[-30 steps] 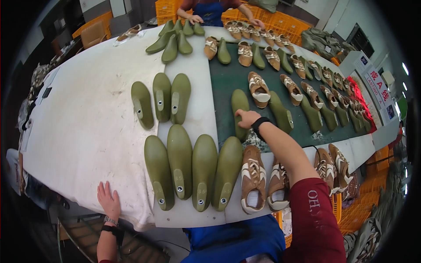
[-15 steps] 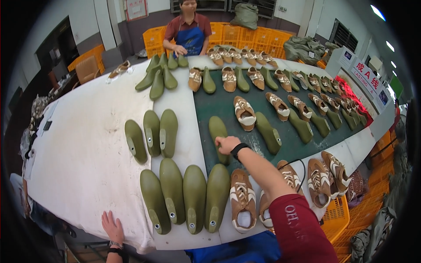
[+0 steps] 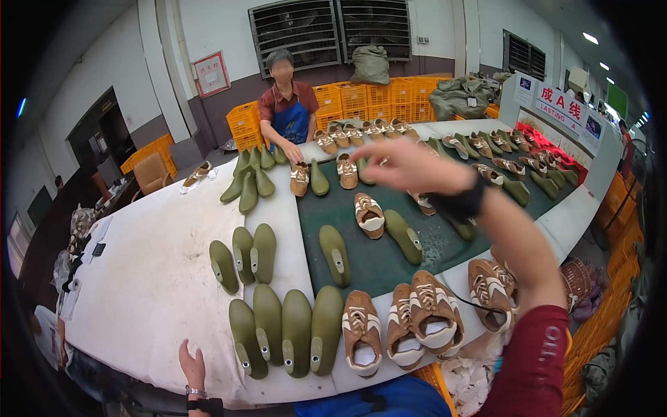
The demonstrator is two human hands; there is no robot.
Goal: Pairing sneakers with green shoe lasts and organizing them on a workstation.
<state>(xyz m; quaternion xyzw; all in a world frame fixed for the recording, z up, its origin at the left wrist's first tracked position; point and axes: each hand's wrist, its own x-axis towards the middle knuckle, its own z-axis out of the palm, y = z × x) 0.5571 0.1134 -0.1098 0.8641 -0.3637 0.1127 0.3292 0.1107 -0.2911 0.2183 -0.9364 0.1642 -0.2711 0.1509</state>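
My right hand (image 3: 413, 167), a little blurred, is raised over the green belt (image 3: 295, 240), its index finger and thumb apart and nothing seen in it. It hides part of the far shoes and lasts. On the belt below stands a single green shoe last (image 3: 335, 256), apart from the hand. A brown-and-white sneaker (image 3: 369, 216) sits near another green last (image 3: 403, 237). At the near left, my left hand (image 3: 192, 365) hovers by the edge of the white cloth (image 3: 149, 278), fingers apart and holding nothing. Several green lasts (image 3: 297, 333) stand to its right.
Along the near edge are more brown sneakers (image 3: 362, 333). Across the table a co-worker in a blue apron (image 3: 292, 124) reaches to a sneaker (image 3: 299, 179). Orange crates (image 3: 340, 101) line the back. A black cord (image 3: 467, 300) crosses near the right-hand shoes.
My right hand has come off the green last on the belt and risen up and away. My left hand has lifted from the cloth. The view has tilted upward.
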